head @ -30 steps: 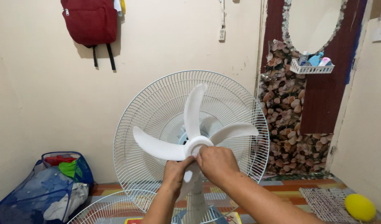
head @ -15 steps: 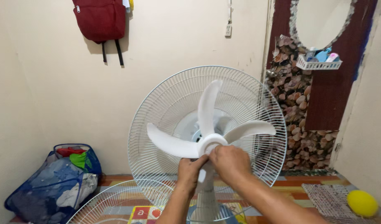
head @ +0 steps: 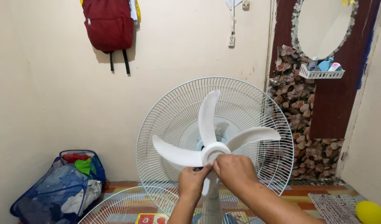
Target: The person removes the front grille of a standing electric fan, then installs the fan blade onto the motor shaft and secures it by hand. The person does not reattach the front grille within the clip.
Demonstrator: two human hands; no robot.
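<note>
Fingers of both my hands are closing on the round white hub at the centre of the fan blade assembly. My left hand is coming up from below, its thumb and forefinger pinching the lower left edge of the hub, just under the blade that is pointing left. My right hand is sitting beside it on the right, its fingers curling over the lower right edge of the hub and touching the left fingertips. Whether a separate small part is being pinched between the fingertips cannot be told, since the knuckles are covering that spot. The blade assembly is sitting in front of the round white wire rear guard of the fan, with one blade pointing up, one left, one right, and a lower one mostly hidden behind my hands. A second wire guard is lying nearly flat on the patterned floor mat at the lower left, apart from the fan. A blue mesh bag of clothes is resting in the left corner, a red backpack is hanging on the wall above, a white basket is hanging under an oval mirror, and a yellow ball is lying at the lower right.
</note>
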